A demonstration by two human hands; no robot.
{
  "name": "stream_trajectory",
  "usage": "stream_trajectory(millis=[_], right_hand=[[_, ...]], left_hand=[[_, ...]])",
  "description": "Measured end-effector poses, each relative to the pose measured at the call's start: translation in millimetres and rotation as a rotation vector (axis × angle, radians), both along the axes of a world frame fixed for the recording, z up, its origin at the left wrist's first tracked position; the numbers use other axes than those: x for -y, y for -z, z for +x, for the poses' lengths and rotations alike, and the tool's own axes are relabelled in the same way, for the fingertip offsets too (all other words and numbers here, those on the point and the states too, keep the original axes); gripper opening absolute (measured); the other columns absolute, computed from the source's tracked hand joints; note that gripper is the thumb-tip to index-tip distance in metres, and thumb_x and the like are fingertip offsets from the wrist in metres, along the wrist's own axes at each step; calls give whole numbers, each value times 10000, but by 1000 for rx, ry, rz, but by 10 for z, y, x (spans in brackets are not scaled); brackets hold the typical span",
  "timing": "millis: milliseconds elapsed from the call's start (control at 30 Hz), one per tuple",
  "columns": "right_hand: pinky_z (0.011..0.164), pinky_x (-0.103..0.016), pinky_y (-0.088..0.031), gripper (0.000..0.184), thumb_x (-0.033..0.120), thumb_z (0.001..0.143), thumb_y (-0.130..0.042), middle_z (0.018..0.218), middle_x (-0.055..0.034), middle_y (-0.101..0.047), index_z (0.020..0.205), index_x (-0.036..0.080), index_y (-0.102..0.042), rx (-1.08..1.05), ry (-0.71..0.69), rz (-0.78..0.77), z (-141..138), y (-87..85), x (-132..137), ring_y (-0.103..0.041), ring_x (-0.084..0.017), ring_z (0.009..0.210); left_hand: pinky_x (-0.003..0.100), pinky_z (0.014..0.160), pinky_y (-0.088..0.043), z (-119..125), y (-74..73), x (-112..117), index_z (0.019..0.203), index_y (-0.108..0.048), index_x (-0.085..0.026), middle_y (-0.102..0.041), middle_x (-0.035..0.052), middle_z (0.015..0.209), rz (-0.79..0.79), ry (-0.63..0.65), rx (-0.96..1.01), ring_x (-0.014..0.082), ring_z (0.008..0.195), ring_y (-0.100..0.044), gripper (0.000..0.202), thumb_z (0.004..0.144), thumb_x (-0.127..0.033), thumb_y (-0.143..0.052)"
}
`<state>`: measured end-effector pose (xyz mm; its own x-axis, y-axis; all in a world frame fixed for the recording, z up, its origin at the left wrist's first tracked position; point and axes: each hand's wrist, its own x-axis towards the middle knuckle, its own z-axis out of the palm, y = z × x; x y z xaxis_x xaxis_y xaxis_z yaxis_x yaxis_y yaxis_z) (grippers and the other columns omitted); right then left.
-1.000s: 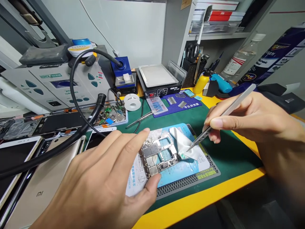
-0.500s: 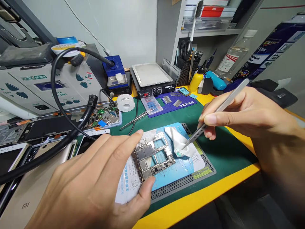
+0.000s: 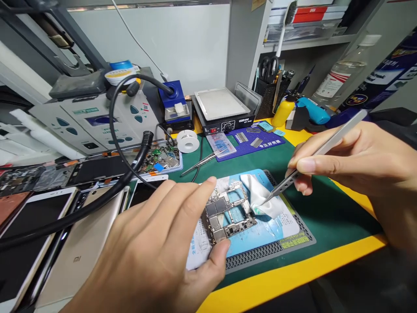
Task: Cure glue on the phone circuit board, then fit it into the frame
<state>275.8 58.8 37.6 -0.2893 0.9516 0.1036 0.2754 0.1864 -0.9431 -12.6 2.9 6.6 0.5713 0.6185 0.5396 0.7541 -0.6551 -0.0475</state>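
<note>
Head view: your right hand (image 3: 352,161) is closed around the tweezers (image 3: 339,135), whose tips meet the white cloth (image 3: 273,211) just beside the circuit board (image 3: 216,208); whether they pinch it, I cannot tell. The board lies on the blue-and-white sheet (image 3: 241,245) on the counter (image 3: 260,287). Your left hand (image 3: 159,230) has thumb and fingers spread around the board's left end, though how firmly they press does not show. The work looks under way: the tweezers are at the cloth, which bears a green patch. How much is left, I cannot judge.
</note>
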Motion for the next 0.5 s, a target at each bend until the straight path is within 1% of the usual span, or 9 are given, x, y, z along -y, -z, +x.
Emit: stream_trajectory(millis=[100,167,333,433,500], right_hand=[[444,-306,-554,244,408,766,-804,563,-74,-700,616,217,-775,48,-78,4,40,21,-57,-677,-225,476],[453,-313,-553,267,413,779,-788,571,-87,-701,610,207,-772,80,-97,14,54,27,-82,-682,-233,487],[451,-321,-544,261,363,788,-775,570,-94,-699,576,211,-759,86,-59,18,47,28,-78,-676,-239,476],[444,-313,-544,216,374,752,-810,569,-98,-705,614,211,-781,51,-62,3,41,40,-78,-668,-236,467],[451,-301,-546,200,364,754,-812,570,-97,-703,634,207,-784,13,-37,-17,31,54,-84,-664,-223,472]], left_hand=[[414,810,-540,-16,-8,27,1304,-560,-83,-702,103,1116,-16,1,9,272,980,-655,561,809,-308,-696],[421,816,-540,-26,-8,39,1326,-547,-81,-696,105,1130,-38,-1,13,272,988,-649,583,806,-295,-701],[427,780,-545,-28,-12,43,1355,-521,-70,-687,116,1143,-54,23,33,269,976,-643,619,807,-286,-709],[416,774,-538,-20,-16,27,1382,-503,-78,-674,112,1167,-57,29,39,266,998,-637,641,808,-274,-711],[405,770,-529,-18,-18,20,1391,-498,-82,-669,107,1176,-44,23,39,260,1011,-631,645,808,-262,-708]])
